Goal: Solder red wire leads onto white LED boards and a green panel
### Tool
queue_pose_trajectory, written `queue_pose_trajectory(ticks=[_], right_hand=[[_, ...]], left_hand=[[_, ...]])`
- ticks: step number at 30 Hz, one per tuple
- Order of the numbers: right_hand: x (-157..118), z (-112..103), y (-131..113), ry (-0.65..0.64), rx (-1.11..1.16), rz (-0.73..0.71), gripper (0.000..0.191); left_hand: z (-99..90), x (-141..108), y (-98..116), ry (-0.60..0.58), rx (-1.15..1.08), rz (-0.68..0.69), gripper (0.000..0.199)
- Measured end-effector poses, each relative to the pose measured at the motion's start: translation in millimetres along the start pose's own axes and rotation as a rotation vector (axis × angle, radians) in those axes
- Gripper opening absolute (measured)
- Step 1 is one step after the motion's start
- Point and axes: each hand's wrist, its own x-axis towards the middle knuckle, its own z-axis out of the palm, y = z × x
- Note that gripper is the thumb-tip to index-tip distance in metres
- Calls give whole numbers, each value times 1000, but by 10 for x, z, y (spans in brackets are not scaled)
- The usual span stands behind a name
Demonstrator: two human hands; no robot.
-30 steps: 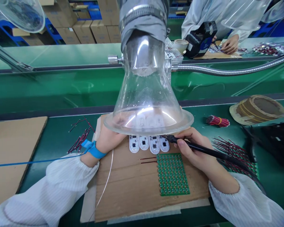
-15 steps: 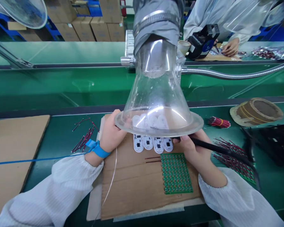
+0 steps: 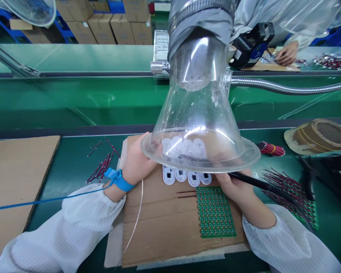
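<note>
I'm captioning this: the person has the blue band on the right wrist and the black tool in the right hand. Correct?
The wrist is wrong: the head view shows the blue band on the left wrist. The black tool is indeed in the right hand.

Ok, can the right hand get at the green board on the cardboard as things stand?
Probably yes: the green board lies on the cardboard beside the right hand, uncovered by the clear hood. But that hand holds the black tool, which may hamper it.

The clear fume hood (image 3: 199,110) obscured the fingers of the left hand (image 3: 138,158) and the tip of the soldering iron (image 3: 252,181).
</note>
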Motion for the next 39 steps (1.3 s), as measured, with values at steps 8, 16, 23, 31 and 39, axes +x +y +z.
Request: queue_pose_trajectory(ticks=[8,16,23,31,39], right_hand=[[35,-29,-106,-2,91,19,15],[73,53,-197,17,80,29,19],[148,41,-266,-59,22,-19,17],[163,31,-276,-82,-58,-112,18],[109,12,-240,-80,112,28,15]], left_hand=[[-2,10,-6,-32,-1,-18,18],[12,10,-71,-44,124,-20,15],[21,27,18,33,137,59,9],[-6,88,85,-1,66,120,10],[-121,40,132,-39,-20,-14,7]])
